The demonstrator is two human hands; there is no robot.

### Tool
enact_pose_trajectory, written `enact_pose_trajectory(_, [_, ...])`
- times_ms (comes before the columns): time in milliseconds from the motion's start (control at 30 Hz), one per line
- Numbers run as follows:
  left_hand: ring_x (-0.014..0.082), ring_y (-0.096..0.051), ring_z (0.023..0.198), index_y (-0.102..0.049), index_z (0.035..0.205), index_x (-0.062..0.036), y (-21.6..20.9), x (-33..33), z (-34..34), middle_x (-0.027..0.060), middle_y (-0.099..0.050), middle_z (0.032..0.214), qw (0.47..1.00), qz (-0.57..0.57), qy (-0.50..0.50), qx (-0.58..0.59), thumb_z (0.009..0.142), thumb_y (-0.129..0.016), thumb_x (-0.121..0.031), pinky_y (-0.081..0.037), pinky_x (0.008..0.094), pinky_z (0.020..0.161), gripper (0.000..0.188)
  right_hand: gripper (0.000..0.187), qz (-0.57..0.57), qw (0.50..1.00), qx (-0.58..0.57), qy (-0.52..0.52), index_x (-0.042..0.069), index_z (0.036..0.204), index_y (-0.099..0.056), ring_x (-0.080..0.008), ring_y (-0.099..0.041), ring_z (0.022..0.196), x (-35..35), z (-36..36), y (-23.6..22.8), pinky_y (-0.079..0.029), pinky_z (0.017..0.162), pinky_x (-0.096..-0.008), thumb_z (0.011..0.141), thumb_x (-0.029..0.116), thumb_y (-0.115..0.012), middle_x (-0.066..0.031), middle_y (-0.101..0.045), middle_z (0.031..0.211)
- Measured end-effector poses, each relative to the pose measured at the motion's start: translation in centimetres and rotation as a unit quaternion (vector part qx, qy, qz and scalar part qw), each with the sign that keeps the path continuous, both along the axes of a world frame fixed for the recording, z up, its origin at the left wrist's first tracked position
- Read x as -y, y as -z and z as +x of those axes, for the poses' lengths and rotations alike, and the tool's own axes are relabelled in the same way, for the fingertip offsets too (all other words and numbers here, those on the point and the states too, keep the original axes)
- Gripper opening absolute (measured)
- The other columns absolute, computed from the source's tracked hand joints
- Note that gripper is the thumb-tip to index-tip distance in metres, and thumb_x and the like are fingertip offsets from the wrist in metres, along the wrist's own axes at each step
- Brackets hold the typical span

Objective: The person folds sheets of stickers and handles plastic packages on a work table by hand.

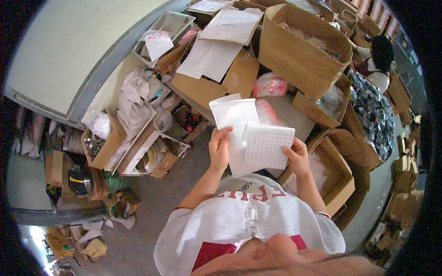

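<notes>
Both hands are up in front of the chest, and everything hangs on the stack of white sheets between them. The left hand (219, 148) has its fingers closed on the left edge of the larger sheet (234, 117), thumb on the face, the rest behind. That sheet rises up and away from the fingers, its long axis running roughly from the hand toward the flat brown carton panel (239, 76) beyond it.

Over on the other side, the right hand (298, 158) pinches the lower right corner of the smaller grid-printed sheet (267, 146), fingers clamped on the paper. This smaller sheet lies on top of the larger sheet, overlapping its lower right part, with its long axis tilted slightly and running across from one hand toward the other.

So, taking the larger sheet as the mark: the left hand sits at its lower left edge, the grid-printed sheet covers its lower right, and the right hand is just past that, touching only the grid-printed sheet as far as I can tell. The right hand is clearly the nearer one to the top sheet. Beyond the larger sheet's top edge lies a pink-and-white bag (270, 85), well apart.
</notes>
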State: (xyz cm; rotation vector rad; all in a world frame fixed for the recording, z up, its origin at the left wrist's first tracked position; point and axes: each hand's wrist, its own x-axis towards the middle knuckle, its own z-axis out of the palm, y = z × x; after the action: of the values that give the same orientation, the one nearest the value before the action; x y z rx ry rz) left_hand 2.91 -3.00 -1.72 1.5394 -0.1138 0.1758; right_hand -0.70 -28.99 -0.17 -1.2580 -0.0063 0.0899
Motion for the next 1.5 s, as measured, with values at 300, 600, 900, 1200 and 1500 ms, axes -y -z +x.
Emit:
enact_pose_trajectory(300, [0.0149, -0.052, 0.098, -0.057, 0.102, 0.0023, -2.6, 0.9, -1.1, 0.0061, -0.046, 0.107, 0.989, -0.068, 0.131, -0.017, 0.074, -0.076, -0.013, -0.043, 0.0278, 0.083, 0.037, 0.042, 0.012, 0.998, -0.060, 0.031, 0.003, 0.109, -0.043, -0.0154, -0.059, 0.087, -4.6, -0.5, -2.8, -0.048, 0.080, -0.0299, 0.074, -0.003, -0.066, -0.0101, -0.060, 0.098])
enact_pose_trajectory(600, [0.0096, -0.053, 0.081, -0.064, 0.080, 0.0010, -2.7, 0.7, -1.8, 0.0018, -0.053, 0.086, 0.994, 0.032, 0.096, -0.040, 0.077, -0.073, -0.013, -0.041, 0.0225, 0.068, 0.017, 0.061, -0.120, 0.985, 0.122, 0.026, 0.007, 0.115, -0.038, -0.0160, -0.055, 0.091, -3.3, 1.2, -2.1, -0.046, 0.081, -0.0281, 0.066, -0.012, -0.070, -0.0058, -0.054, 0.099])
enact_pose_trajectory(900, [0.0162, -0.054, 0.090, -0.065, 0.080, 0.0012, -3.2, 0.4, -2.1, 0.0060, -0.055, 0.098, 0.992, 0.036, 0.116, -0.018, 0.074, -0.075, -0.010, -0.042, 0.0271, 0.077, 0.016, 0.012, -0.266, 0.964, 0.013, -0.026, -0.001, 0.084, -0.063, -0.0079, -0.055, 0.071, -3.0, 0.9, -3.4, -0.044, 0.065, -0.0229, 0.075, 0.003, -0.070, -0.0004, -0.061, 0.075])
enact_pose_trajectory(1200, [0.0164, -0.053, 0.095, -0.067, 0.087, 0.0003, -3.4, 0.8, -2.2, 0.0051, -0.054, 0.103, 0.994, -0.041, 0.100, 0.005, 0.079, -0.072, -0.019, -0.043, 0.0290, 0.080, 0.021, 0.014, -0.267, 0.960, -0.004, -0.089, -0.003, 0.087, -0.065, -0.0075, -0.055, 0.070, -3.3, 0.9, -3.7, -0.045, 0.063, -0.0237, 0.079, 0.007, -0.069, -0.0001, -0.063, 0.077])
enact_pose_trajectory(1500, [0.0227, -0.057, 0.094, -0.068, 0.089, -0.0013, -5.1, 0.1, -2.2, 0.0096, -0.059, 0.102, 0.981, 0.124, 0.105, 0.109, 0.079, -0.071, -0.020, -0.043, 0.0299, 0.081, 0.022, 0.016, -0.325, 0.935, 0.055, -0.128, -0.001, 0.087, -0.060, -0.0123, -0.058, 0.075, -3.0, 1.6, -6.9, -0.047, 0.068, -0.0258, 0.074, 0.000, -0.069, -0.0040, -0.061, 0.082])
